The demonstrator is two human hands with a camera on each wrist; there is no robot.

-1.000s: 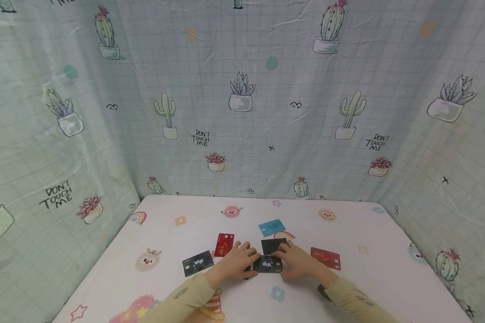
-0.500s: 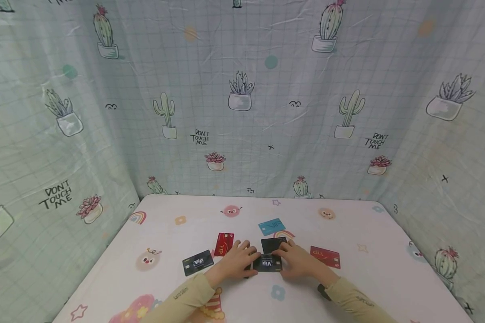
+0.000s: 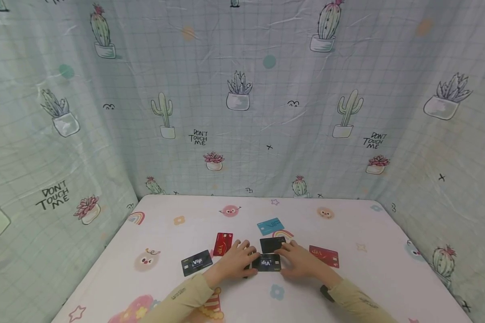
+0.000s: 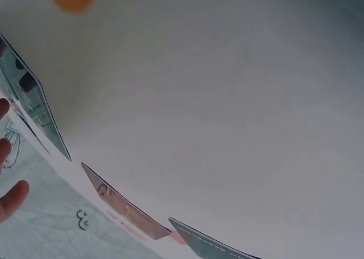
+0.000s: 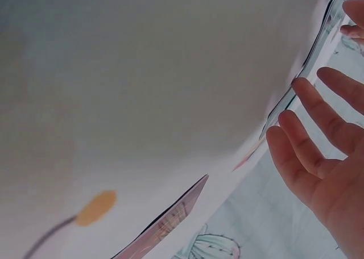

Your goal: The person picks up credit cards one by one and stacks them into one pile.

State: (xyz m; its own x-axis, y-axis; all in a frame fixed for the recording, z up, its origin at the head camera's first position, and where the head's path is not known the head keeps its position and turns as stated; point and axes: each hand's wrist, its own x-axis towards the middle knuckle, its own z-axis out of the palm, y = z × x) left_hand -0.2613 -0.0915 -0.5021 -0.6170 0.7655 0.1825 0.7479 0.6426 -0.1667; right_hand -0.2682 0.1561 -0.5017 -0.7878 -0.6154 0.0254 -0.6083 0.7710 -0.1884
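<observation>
A black Vip card (image 3: 266, 263) lies flat on the table between the two hands, its print upside down to the head camera. My left hand (image 3: 237, 261) rests at its left end, fingers spread and loosely bent, partly covering another dark card (image 3: 247, 267). At the right end is my right hand (image 3: 301, 262), with its fingertips close over the card's upper right corner. Just behind lies a plain black card (image 3: 271, 244), close to the right fingertips. The right wrist view shows the right fingers (image 5: 301, 151) apart and nearly straight. Only a few left fingertips (image 4: 14, 199) enter the left wrist view.
Left of the hands lie another black Vip card (image 3: 197, 263) and a red card (image 3: 223, 244). A blue card (image 3: 270, 226) is farther back, and a second red card (image 3: 324, 256) lies to the right. The right sleeve partly covers a dark card (image 3: 326, 294). Patterned curtains (image 3: 242, 134) surround the table.
The head view has shifted slightly. My right hand has moved a touch to the right, while the left hand and the cards stay in place.
</observation>
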